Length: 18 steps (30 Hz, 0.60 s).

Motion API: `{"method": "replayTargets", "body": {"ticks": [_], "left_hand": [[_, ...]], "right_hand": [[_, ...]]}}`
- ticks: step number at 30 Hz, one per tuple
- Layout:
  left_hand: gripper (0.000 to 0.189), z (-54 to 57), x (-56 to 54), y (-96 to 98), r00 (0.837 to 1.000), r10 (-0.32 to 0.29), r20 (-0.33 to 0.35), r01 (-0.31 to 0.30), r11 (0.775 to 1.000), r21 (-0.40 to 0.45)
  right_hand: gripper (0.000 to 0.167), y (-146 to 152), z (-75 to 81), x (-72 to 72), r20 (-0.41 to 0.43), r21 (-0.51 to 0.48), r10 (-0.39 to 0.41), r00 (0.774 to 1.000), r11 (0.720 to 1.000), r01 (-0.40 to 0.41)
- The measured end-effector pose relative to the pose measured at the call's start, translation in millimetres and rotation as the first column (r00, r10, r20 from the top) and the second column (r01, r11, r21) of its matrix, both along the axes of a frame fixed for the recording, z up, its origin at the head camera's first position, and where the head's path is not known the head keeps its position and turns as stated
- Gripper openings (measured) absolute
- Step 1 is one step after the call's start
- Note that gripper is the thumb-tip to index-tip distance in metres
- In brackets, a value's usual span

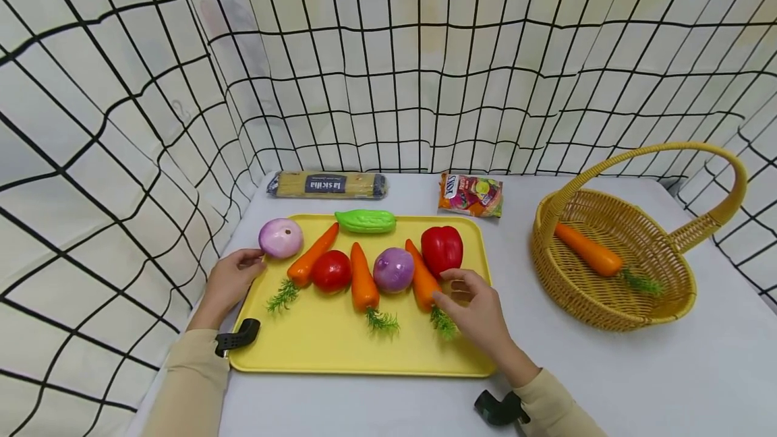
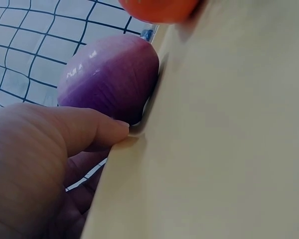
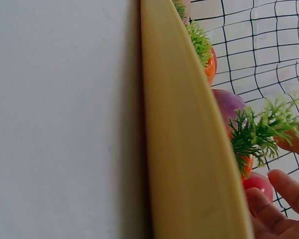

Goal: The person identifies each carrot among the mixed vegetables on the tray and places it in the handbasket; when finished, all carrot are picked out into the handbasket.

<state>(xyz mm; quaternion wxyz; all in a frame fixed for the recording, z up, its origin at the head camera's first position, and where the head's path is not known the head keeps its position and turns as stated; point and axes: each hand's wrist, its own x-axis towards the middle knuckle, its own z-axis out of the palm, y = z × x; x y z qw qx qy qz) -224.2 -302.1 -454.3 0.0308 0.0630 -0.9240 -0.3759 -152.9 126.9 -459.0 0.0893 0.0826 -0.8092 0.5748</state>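
Observation:
My left hand [image 1: 233,282] pinches the left rim of a yellow tray [image 1: 291,349], the thumb on its edge and the other fingers outside it. Just beyond lies a purple onion [image 2: 112,77]. Hovering at the tray's right side, my right hand [image 1: 476,309] has its fingers spread, close to the rightmost carrot [image 1: 425,282] and a red bell pepper [image 1: 442,250]; nothing shows in its grasp. Also on the tray are another purple onion [image 1: 394,270], a tomato [image 1: 331,271], a middle carrot [image 1: 363,282], a left carrot [image 1: 312,256] and a green bitter melon [image 1: 365,221].
A wicker basket [image 1: 546,282] with a tall handle stands at the right, one carrot [image 1: 589,250] inside. Behind the tray lie a pasta pack [image 1: 358,185] and a colourful packet [image 1: 472,195]. Black netting [image 1: 388,73] over white cloth surrounds the table's back and sides.

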Motion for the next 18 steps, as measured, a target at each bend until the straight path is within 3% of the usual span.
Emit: {"method": "replayTargets", "body": {"ticks": [6,13,18], "left_hand": [[0.040,3.4,0.2,0.8,1.000,-0.004,-0.005,0.004,1.000,-0.012],[0.039,3.3,-0.6,1.0,1.000,-0.010,-0.013,0.009,1.000,-0.009],[0.040,1.0,-0.1,1.8,1.000,-0.001,-0.009,0.000,1.000,-0.014]], "right_hand": [[0.041,-4.7,-1.1,2.0,0.022,0.077,0.078,0.997,0.994,-0.079],[0.052,-6.3,-2.0,3.7,0.041,0.210,0.142,0.989,0.966,-0.148],[0.055,-5.1,-2.5,4.1,0.035,0.213,0.172,0.985,0.961,-0.175]]}}
